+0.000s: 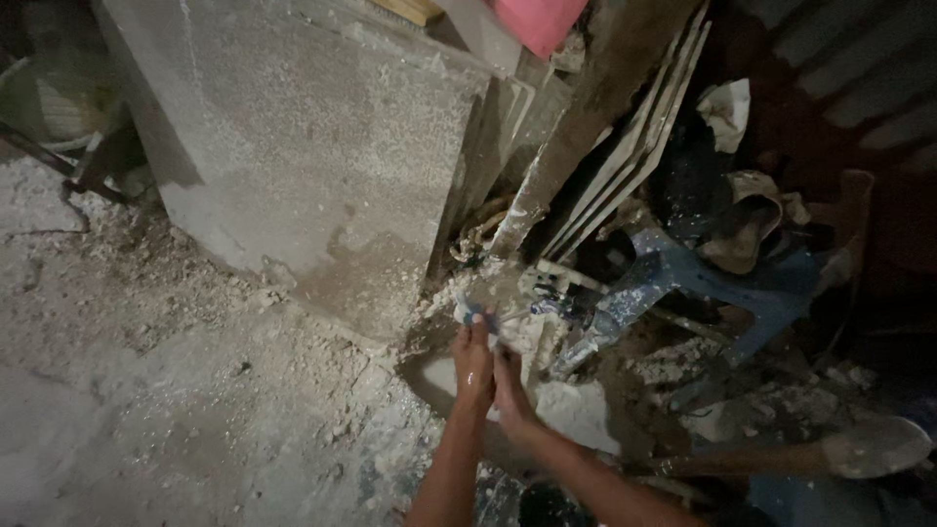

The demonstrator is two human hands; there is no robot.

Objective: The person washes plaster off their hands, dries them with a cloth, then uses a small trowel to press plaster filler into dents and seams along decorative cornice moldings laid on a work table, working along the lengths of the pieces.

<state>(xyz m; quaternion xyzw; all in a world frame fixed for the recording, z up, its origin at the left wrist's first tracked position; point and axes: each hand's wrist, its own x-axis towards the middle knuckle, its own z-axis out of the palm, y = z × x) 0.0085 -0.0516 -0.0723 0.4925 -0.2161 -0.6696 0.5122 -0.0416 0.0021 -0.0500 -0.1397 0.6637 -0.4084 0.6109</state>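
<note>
1. Hands meet low in the middle of the view, just in front of the foot of the big concrete block (293, 146). The left hand (472, 366) and the right hand (509, 385) lie pressed side by side, touching each other.
2. Fingers of both hands are held together, not spread. The left fingertips (475, 327) touch a small white and blue object (470, 312). It is too small and blurred to tell what it is, or if the fingers pinch it.
3. This small object is just to the right of the block's lower corner, and beside it, further right, a metal tap (551, 305) sticks out.
4. Under the hands there is a shallow pale basin (439, 376) on the ground, close to the block's base.
5. To the right of the block several flat boards (625, 146) lean upright, and behind them lies a blue plastic chair (703, 278), splashed with white.
6. Left of the block, the ground (146, 390) is covered with grey rubble and dust.
7. Above the block's top right corner shows a pink thing (540, 21).
</note>
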